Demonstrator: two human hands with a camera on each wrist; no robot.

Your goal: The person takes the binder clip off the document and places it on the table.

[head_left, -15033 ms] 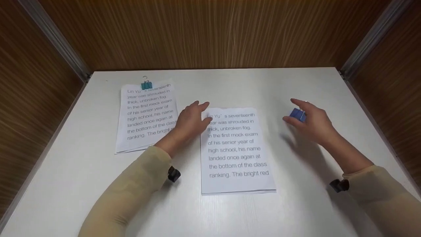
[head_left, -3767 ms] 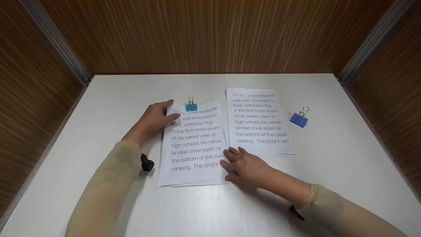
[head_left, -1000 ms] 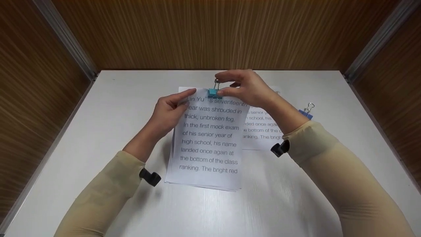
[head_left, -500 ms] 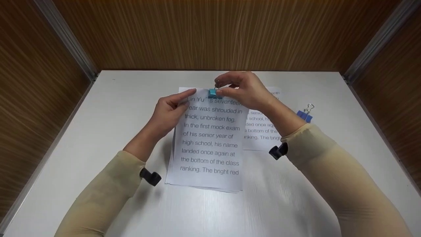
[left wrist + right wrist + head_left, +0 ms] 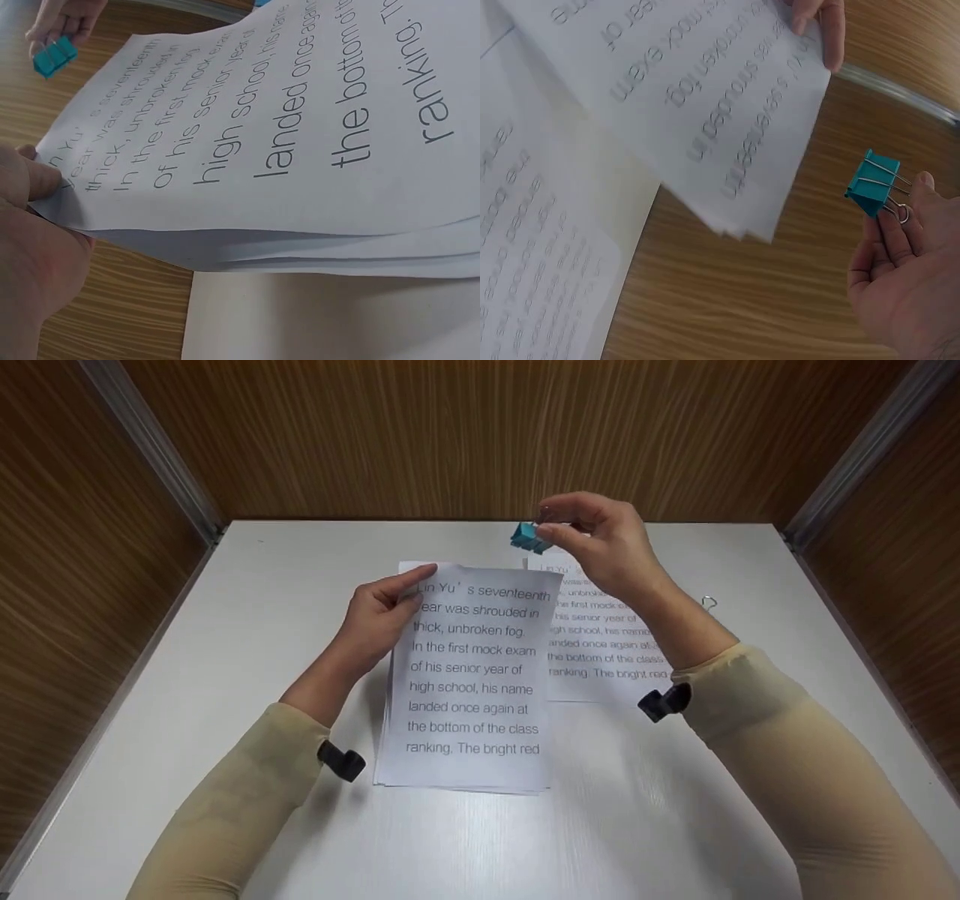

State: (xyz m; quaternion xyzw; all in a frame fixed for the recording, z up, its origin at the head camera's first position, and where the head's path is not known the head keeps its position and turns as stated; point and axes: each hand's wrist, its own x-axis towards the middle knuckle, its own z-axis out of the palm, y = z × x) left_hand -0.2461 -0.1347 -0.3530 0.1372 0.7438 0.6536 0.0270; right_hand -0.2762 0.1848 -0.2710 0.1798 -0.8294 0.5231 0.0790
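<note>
My left hand [image 5: 379, 619] pinches the upper left corner of a stack of printed sheets [image 5: 472, 682], thumb on top. The stack is tilted, its top end raised, and its loose layers spread along the side edge in the left wrist view. My right hand [image 5: 611, 544] holds a teal binder clip [image 5: 529, 538] by its wire handles, just beyond the stack's top right corner. In the right wrist view the teal clip [image 5: 874, 180] has no paper in it and is apart from the sheets.
A second stack of the same printed sheets [image 5: 600, 690] lies flat on the white table [image 5: 225, 660], partly covered by the held stack and right arm. A wire handle [image 5: 709, 601] shows beyond the right forearm, which hides the blue binder clip's body. Wood-grain panels [image 5: 480, 442] enclose the table.
The teal clip has come off the top edge of the stack and moved right and up with my right hand. Earlier, the stacks were moved about the table. The left hand keeps its pinch.
</note>
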